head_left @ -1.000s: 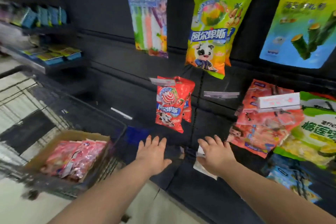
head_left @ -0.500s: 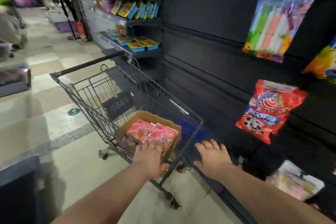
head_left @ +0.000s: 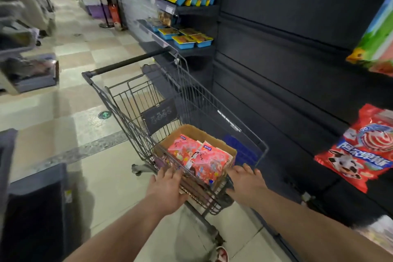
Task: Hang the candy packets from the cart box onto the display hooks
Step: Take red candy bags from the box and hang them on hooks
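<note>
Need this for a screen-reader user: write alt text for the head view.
The left hand and right hand, open and empty, reach toward pink candy packets in a cardboard box inside a wire cart. A red packet hangs on the dark display wall at right.

Pink candy packets, brown box

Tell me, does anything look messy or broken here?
Only a little. The pink candy packets lie jumbled in the cardboard box, tilted and overlapping rather than stacked flat. The box sits upright in the cart, and I see no packets on the floor.
</note>
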